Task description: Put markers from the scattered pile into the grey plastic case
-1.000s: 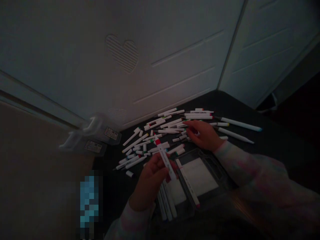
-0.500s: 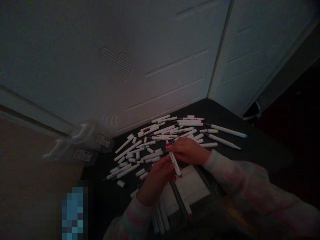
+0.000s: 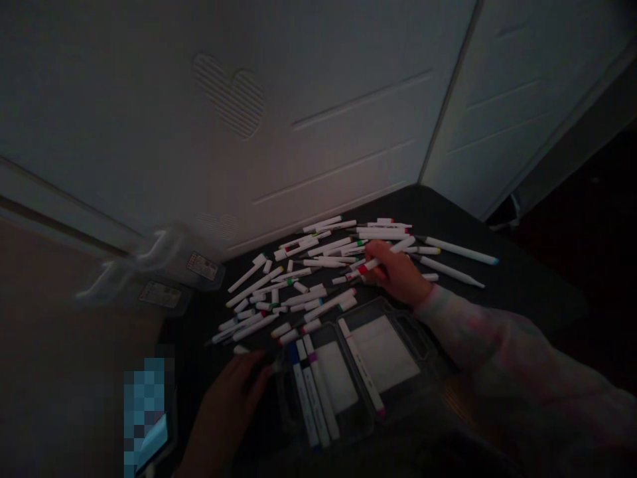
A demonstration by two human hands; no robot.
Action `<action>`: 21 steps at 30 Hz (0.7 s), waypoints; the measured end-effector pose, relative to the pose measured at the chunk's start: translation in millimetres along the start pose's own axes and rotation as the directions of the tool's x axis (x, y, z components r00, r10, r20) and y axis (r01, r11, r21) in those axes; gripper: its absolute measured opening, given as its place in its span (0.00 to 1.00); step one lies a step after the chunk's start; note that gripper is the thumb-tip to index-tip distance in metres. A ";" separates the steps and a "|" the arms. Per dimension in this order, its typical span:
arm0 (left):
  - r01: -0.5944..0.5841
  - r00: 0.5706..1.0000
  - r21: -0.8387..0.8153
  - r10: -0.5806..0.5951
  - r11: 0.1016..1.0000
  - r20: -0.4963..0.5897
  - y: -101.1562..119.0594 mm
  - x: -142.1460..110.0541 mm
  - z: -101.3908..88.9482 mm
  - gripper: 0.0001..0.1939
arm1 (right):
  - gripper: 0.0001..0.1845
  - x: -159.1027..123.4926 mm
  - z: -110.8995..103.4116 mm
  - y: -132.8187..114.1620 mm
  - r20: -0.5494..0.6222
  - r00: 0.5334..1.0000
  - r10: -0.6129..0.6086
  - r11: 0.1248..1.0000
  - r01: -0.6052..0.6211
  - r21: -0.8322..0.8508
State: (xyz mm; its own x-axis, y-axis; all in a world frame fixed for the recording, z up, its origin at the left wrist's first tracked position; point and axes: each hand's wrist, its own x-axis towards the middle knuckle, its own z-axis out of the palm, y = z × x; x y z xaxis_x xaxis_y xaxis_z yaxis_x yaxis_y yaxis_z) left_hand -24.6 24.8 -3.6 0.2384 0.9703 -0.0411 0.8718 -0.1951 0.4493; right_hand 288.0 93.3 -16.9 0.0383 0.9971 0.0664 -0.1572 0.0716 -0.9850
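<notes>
Several white markers [image 3: 318, 272] with coloured caps lie scattered on a dark table [image 3: 522, 292]. My right hand [image 3: 398, 273] is over the far side of the pile, fingers closed on a white marker with a red cap [image 3: 381, 260]. My left hand [image 3: 229, 405] rests low on the near left, fingers loosely spread beside a small white cap [image 3: 241, 350] and the left edge of an open dark case [image 3: 423, 345]. The case holds three markers [image 3: 311, 392] on its left side and one slanted marker [image 3: 361, 365] in the middle.
Two clear plastic boxes with labels [image 3: 169, 272] sit at the left against a white panelled wall with a heart pattern [image 3: 229, 93]. Two long white pens [image 3: 455, 259] lie at the far right. A pixelated object [image 3: 144, 411] is near the bottom left. The scene is very dim.
My left hand has let go of the red-capped marker and dropped to the near left of the case. My right hand has moved back to the pile and gripped a red-capped marker.
</notes>
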 end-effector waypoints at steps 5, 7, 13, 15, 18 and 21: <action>0.017 0.999 0.051 -0.019 0.999 0.036 -13.2 -14.4 8.5 0.14 | 0.16 2.2 -3.8 -4.9 -0.093 0.996 0.014 0.997 -0.007 0.078; 0.015 1.000 0.053 -0.016 0.998 0.025 -12.5 -15.6 11.9 0.13 | 0.18 5.1 -10.2 -5.4 -0.119 0.993 0.024 0.995 -0.012 0.099; -0.001 1.000 0.078 0.002 0.997 -0.016 -11.6 -13.4 19.2 0.12 | 0.21 12.9 -27.5 -4.2 -0.167 0.986 0.013 0.988 0.012 0.151; -0.029 0.999 0.099 0.033 0.995 -0.038 -13.3 -12.5 21.6 0.11 | 0.20 12.7 -26.6 -5.3 -0.230 0.970 0.079 0.967 -0.019 0.254; -0.076 0.988 0.157 0.095 0.985 -0.119 -16.9 -11.2 23.9 0.12 | 0.18 11.9 -21.3 -8.1 -0.253 0.945 0.207 0.902 -0.084 0.424; -0.093 0.961 0.251 0.153 0.963 -0.232 -19.5 -9.9 23.9 0.12 | 0.16 11.8 -17.2 -11.0 -0.255 0.935 0.246 0.875 -0.101 0.473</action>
State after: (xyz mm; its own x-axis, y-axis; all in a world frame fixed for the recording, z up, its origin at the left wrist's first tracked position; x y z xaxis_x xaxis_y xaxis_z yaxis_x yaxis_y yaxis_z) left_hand -33.8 15.5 -33.3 0.2635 0.9353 0.2362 0.9253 -0.3143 0.2124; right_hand 307.2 103.8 -8.0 0.2488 0.9429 -0.2213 -0.6085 -0.0256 -0.7931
